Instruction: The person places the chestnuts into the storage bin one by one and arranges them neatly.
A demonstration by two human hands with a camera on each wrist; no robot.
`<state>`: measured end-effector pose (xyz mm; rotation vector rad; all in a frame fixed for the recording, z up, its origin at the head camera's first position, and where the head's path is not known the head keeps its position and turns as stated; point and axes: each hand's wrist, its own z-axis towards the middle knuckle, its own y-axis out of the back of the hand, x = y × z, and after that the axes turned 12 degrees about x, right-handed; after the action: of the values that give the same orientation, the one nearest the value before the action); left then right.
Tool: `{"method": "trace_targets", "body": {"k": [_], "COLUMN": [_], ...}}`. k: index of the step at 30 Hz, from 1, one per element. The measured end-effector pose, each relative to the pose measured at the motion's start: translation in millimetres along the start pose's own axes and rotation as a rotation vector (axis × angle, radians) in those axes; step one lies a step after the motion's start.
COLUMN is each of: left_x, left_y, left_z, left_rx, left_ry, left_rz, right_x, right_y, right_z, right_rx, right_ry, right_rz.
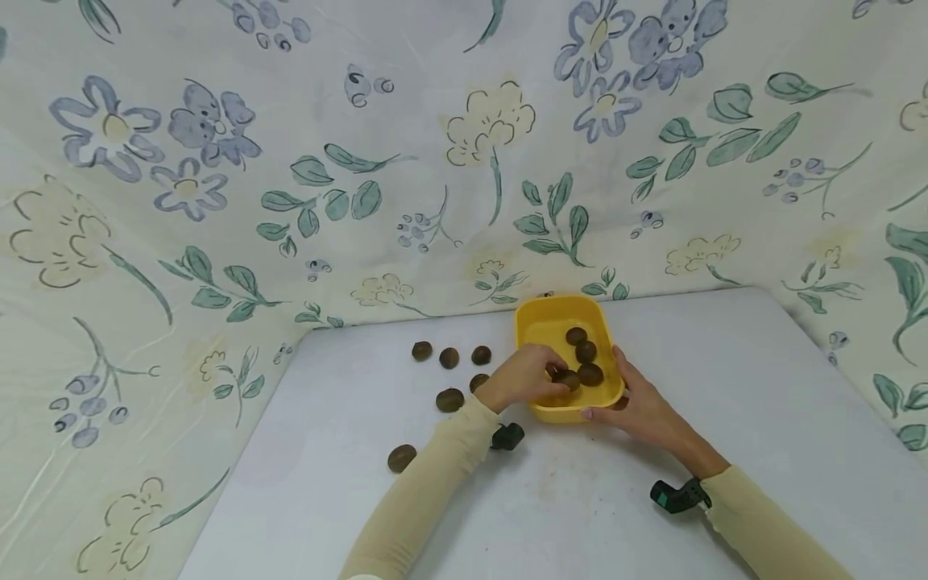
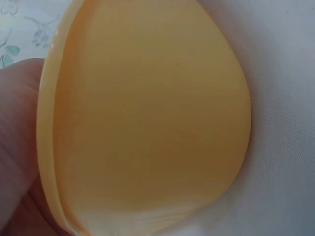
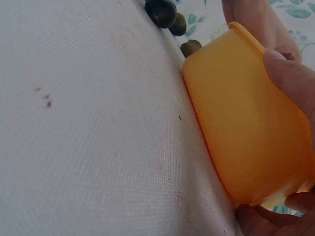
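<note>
A yellow plastic container [image 1: 554, 412] stands near the far edge of the table, holding several round, dark brown objects [image 1: 586, 351]. My left hand [image 1: 524, 374] reaches over its left rim, thumb and fingers around one round brown object [image 1: 565, 379] inside; these fingers are hidden behind the wall in the left wrist view. At the container's near right corner, my right hand [image 1: 648, 411] grips it. In the right wrist view, the right thumb [image 3: 290, 73] lies on the rim and the other fingers curl at the lower side.
Left of the container, several more round brown objects [image 1: 449, 399] lie scattered on the white table [image 1: 348, 419], one [image 1: 402, 458] nearer the front beside the left sleeve. A flowered cloth [image 1: 406, 161] hangs behind the table.
</note>
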<state>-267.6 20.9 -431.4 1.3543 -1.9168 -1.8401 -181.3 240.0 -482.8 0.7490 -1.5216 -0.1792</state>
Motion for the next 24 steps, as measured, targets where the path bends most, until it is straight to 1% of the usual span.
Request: {"method": "trace_targets", "body": {"k": [4, 7, 11, 14, 19, 22, 24], "left_x": [-0.5, -0.3, 1.9, 6.3, 15.2, 21.1, 26.3], "left_y": [-2.0, -2.6, -0.7, 3.2, 14.9, 22.8, 27.3], "left_z": [-0.8, -2.9, -10.0, -17.6, -34.0, -46.6, -56.0], "left_rx": [0.006, 0.005, -0.013, -0.048, -0.114, -0.154, -0.192], "left_ry": [0.010, 0.024, 0.030, -0.005, -0.070, -0.076, -0.060], "left_rz": [0.018, -0.005, -0.072, -0.108, -0.147, -0.170, -0.182], "right_x": [0, 1, 1, 1, 2, 3, 3], "right_y": [-2, -3, -4, -5, -4, -4, -4], "right_z": [0.5, 0.3, -0.1, 0.2, -0.1, -0.5, 0.0], "right_rx": [0.000, 0.000, 0.002, 0.002, -0.001, 0.000, 0.002], "right_ry": [0.000, 0.000, -0.008, -0.015, -0.048, -0.063, -0.065], "right_rz": [-0.003, -0.003, -0.002, -0.010, -0.032, -0.038, -0.036]}}
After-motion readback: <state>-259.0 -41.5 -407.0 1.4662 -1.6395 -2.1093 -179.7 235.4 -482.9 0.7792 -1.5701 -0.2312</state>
